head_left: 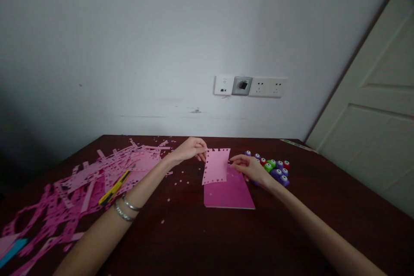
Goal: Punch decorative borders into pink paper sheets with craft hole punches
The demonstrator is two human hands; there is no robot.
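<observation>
My left hand (193, 148) pinches the upper left corner of a light pink paper sheet (216, 166). Small punched holes run along several of its edges. The sheet is raised over a stack of magenta paper (229, 196) and hides its upper left part. My right hand (247, 167) hovers by the sheet's right edge, over the stack's upper right side, thumb and fingers slightly apart. Nothing shows between them. Just behind that hand stand several purple, green and red craft punches (277, 171) with round white tops, partly hidden by it.
Punched pink paper strips (93, 185) lie heaped across the table's left side. A yellow and black utility knife (114, 187) rests on them. Tiny pink cut-outs (168, 200) are scattered mid-table. A ruler-like strip (299, 145) lies at the back right, near wall sockets (268, 87).
</observation>
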